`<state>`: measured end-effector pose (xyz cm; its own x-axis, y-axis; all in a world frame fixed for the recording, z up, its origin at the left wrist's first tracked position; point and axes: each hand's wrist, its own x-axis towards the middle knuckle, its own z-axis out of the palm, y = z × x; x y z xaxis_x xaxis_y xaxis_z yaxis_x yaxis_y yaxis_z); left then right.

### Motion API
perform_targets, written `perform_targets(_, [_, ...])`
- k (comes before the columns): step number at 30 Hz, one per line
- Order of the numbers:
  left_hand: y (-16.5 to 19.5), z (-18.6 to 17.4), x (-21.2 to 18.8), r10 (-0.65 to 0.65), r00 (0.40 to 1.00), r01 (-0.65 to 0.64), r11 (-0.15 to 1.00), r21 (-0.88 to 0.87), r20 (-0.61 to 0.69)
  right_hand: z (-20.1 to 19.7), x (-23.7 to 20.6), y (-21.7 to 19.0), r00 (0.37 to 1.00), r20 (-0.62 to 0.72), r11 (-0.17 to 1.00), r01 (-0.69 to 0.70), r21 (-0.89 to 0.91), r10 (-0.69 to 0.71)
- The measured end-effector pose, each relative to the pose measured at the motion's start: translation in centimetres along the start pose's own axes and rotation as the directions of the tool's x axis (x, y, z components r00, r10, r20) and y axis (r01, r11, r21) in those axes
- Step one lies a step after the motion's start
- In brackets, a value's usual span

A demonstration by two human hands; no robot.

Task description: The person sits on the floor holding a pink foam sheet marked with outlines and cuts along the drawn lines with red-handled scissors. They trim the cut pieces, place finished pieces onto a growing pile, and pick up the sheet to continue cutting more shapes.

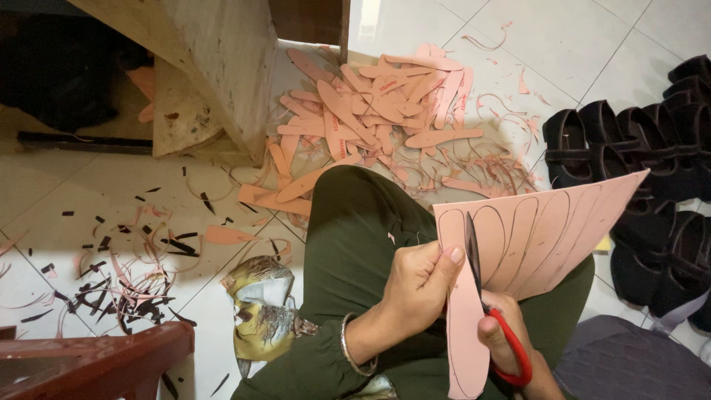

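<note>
My left hand (pixel 418 285) pinches the near left edge of a pink sheet (pixel 541 237) marked with black insole outlines. Half hidden behind that sheet, my right hand (pixel 507 337) grips red-handled scissors (pixel 511 348) whose dark blades (pixel 472 244) stand up through the sheet along one outline. A partly cut insole strip (pixel 466 341) hangs down from the sheet over my lap. My legs in dark green trousers (pixel 355 230) lie under both hands. A metal bangle (pixel 348 348) circles my left wrist.
A heap of cut pink insoles (pixel 378 111) lies on the tiled floor ahead, with pink trimmings around it. Black shoes (pixel 637 148) stand in rows at right. Black and pink scraps (pixel 126 274) litter the left floor. A wooden post (pixel 215 67) rises upper left; red wooden furniture (pixel 96 363) sits lower left.
</note>
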<state>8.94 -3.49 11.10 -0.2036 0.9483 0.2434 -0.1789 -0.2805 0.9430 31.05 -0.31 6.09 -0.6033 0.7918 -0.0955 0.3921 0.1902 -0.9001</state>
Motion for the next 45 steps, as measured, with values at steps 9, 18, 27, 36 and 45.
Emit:
perform_targets(9, [0.3,-1.2,2.1,0.188,0.981,-0.172,0.956,0.239,-0.046,0.1,0.6,-1.9,0.991,0.112,0.987,-0.087,0.138,0.072])
perform_targets(18, [0.4,-0.5,1.6,0.142,0.985,-0.127,0.982,0.140,-0.100,-0.1,1.8,-4.5,0.996,0.081,0.999,-0.030,0.035,0.027])
perform_targets(27, [0.8,-0.2,1.5,0.148,0.983,-0.141,0.987,0.071,-0.108,0.6,1.3,-3.2,0.999,0.017,0.998,-0.031,0.052,0.030])
perform_targets(36, [0.2,0.0,1.0,0.125,0.989,-0.117,0.988,0.098,-0.079,0.6,1.6,-3.2,0.999,-0.001,0.999,0.039,0.021,-0.039])
perform_targets(45, [0.1,-0.1,0.8,0.114,0.992,-0.110,0.991,0.073,-0.061,1.1,1.8,-3.1,0.997,-0.049,0.998,0.058,0.001,-0.058])
